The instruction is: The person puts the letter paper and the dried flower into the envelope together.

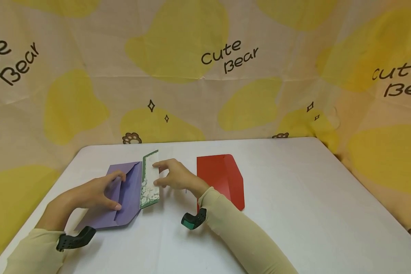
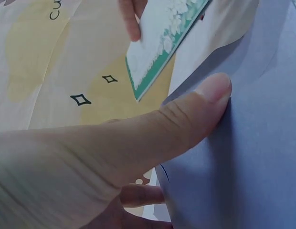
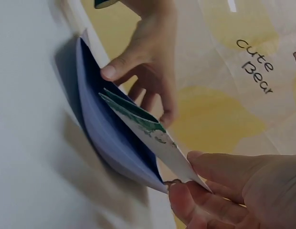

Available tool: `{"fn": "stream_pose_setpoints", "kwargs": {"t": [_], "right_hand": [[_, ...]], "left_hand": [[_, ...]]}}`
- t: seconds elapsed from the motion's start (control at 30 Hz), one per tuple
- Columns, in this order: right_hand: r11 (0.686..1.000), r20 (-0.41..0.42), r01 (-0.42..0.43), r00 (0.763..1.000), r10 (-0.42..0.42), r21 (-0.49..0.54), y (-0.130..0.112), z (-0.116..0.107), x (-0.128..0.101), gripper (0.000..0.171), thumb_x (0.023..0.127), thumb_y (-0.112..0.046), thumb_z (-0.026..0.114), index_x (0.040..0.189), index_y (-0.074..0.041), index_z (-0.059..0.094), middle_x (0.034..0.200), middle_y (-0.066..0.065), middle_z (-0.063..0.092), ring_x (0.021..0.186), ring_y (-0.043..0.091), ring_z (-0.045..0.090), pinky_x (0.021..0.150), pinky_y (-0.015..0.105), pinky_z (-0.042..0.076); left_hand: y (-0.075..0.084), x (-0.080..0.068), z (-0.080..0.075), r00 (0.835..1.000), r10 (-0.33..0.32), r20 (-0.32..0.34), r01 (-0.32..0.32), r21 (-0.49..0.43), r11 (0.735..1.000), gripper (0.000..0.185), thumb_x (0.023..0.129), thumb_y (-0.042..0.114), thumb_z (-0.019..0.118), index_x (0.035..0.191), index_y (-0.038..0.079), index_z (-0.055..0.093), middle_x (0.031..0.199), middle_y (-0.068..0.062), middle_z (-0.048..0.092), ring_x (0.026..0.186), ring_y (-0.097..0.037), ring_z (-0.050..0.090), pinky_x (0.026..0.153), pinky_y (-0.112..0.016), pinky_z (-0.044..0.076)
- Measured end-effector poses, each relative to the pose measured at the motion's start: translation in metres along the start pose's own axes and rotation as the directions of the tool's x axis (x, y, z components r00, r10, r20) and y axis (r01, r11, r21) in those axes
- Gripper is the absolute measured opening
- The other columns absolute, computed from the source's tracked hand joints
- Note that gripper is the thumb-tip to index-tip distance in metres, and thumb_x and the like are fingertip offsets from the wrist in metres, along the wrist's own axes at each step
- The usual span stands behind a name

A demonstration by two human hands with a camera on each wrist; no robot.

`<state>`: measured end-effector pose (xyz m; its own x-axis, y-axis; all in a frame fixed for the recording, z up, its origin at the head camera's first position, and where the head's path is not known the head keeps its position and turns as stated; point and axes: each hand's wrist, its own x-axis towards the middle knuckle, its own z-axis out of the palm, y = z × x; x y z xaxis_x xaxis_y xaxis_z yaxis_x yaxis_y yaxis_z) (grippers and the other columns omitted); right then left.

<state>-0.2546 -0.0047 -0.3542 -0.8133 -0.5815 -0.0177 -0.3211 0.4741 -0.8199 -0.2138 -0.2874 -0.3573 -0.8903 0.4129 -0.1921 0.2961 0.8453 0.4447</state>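
A purple envelope (image 1: pixel 131 194) lies at the left of the table with its mouth parted. My left hand (image 1: pixel 94 190) holds it at the mouth, thumb (image 2: pixel 205 102) on the paper and fingers spread apart on the far side. My right hand (image 1: pixel 176 176) pinches a folded white card (image 1: pixel 150 182) with a green border and pale flowers, thumb on one face and fingers on the other. In the right wrist view, the far end of the card (image 3: pixel 138 125) is in the mouth of the envelope (image 3: pixel 102 138); how deep it sits I cannot tell.
On the white table (image 1: pixel 294 205), a red envelope (image 1: pixel 219 173) lies to the right of the card, partly under my right forearm. Behind the table hangs a cream and yellow cloth (image 1: pixel 191 45) with printed words. Each wrist wears a dark band (image 1: pixel 76 239).
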Motion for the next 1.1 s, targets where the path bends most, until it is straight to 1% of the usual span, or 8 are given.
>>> {"fn": "stream_pose_setpoints", "kwargs": {"t": [0.17,0.27,0.37,0.5,0.6,0.77,0.97,1.1], "right_hand": [[1.000,0.016,0.002,1.000,-0.002,0.022,0.004,0.011,0.001,0.060,0.088,-0.008,0.077,0.144,-0.011,0.057,0.123,0.011,0.068,0.070,0.014,0.074,0.078,0.016,0.046],[1.000,0.012,0.003,1.000,-0.003,0.029,0.006,0.015,0.002,0.060,0.087,-0.008,0.078,0.143,-0.011,0.058,0.122,0.011,0.069,0.070,0.014,0.074,0.082,0.016,0.047],[1.000,0.006,0.006,1.000,-0.006,0.023,0.006,0.018,0.002,0.060,0.087,-0.010,0.079,0.143,-0.012,0.058,0.123,0.010,0.069,0.069,0.010,0.074,0.090,0.017,0.046],[0.999,0.010,0.015,1.000,-0.015,0.036,0.007,0.020,0.003,0.059,0.087,-0.011,0.078,0.143,-0.012,0.058,0.122,0.010,0.070,0.069,0.013,0.075,0.096,0.018,0.044],[0.998,0.012,0.014,1.000,-0.015,0.069,0.009,0.021,0.004,0.058,0.088,-0.011,0.078,0.142,-0.011,0.058,0.120,0.010,0.069,0.070,0.016,0.076,0.092,0.017,0.044],[0.990,0.018,0.004,1.000,-0.006,0.144,0.011,0.022,0.006,0.056,0.088,-0.010,0.077,0.141,-0.009,0.060,0.122,0.013,0.068,0.072,0.021,0.076,0.078,0.015,0.047],[0.986,0.036,-0.020,0.999,0.014,0.164,0.013,0.026,0.007,0.057,0.088,-0.010,0.077,0.141,-0.008,0.059,0.127,0.015,0.066,0.072,0.023,0.077,0.082,0.015,0.046],[0.984,0.036,-0.021,0.999,0.015,0.175,0.015,0.030,0.009,0.058,0.087,-0.007,0.077,0.142,-0.006,0.058,0.121,0.014,0.068,0.070,0.024,0.076,0.073,0.015,0.048]], "left_hand": [[-0.001,0.000,0.001,1.000,0.006,-0.003,-0.006,0.003,1.000,0.078,0.072,0.044,0.090,0.128,0.019,0.042,0.134,-0.034,0.052,0.119,-0.050,0.054,0.093,-0.067,0.046],[-0.001,-0.001,0.001,1.000,0.006,-0.001,-0.006,0.001,1.000,0.078,0.072,0.044,0.090,0.128,0.018,0.042,0.135,-0.034,0.051,0.120,-0.051,0.053,0.094,-0.068,0.045],[-0.002,-0.001,0.001,1.000,0.004,0.001,-0.004,-0.003,1.000,0.078,0.071,0.043,0.090,0.128,0.018,0.042,0.135,-0.033,0.051,0.120,-0.050,0.053,0.094,-0.068,0.045],[-0.002,-0.002,0.000,1.000,0.006,0.003,-0.006,-0.006,1.000,0.078,0.071,0.042,0.090,0.128,0.018,0.042,0.136,-0.033,0.050,0.121,-0.050,0.052,0.095,-0.069,0.045],[-0.003,-0.002,0.000,1.000,0.016,0.003,-0.016,-0.004,1.000,0.078,0.071,0.042,0.090,0.128,0.017,0.042,0.134,-0.032,0.052,0.120,-0.049,0.053,0.094,-0.068,0.046],[-0.002,-0.002,-0.001,1.000,0.025,0.004,-0.025,-0.002,1.000,0.078,0.071,0.042,0.090,0.128,0.017,0.043,0.135,-0.032,0.052,0.121,-0.050,0.053,0.095,-0.069,0.045],[-0.001,-0.002,-0.002,1.000,0.013,0.014,-0.013,-0.008,1.000,0.079,0.071,0.041,0.090,0.130,0.017,0.043,0.137,-0.035,0.050,0.124,-0.054,0.051,0.096,-0.071,0.044],[-0.001,-0.002,-0.003,1.000,0.020,0.013,-0.020,-0.011,1.000,0.078,0.072,0.041,0.090,0.129,0.016,0.043,0.136,-0.034,0.052,0.124,-0.055,0.051,0.095,-0.070,0.045]]}}
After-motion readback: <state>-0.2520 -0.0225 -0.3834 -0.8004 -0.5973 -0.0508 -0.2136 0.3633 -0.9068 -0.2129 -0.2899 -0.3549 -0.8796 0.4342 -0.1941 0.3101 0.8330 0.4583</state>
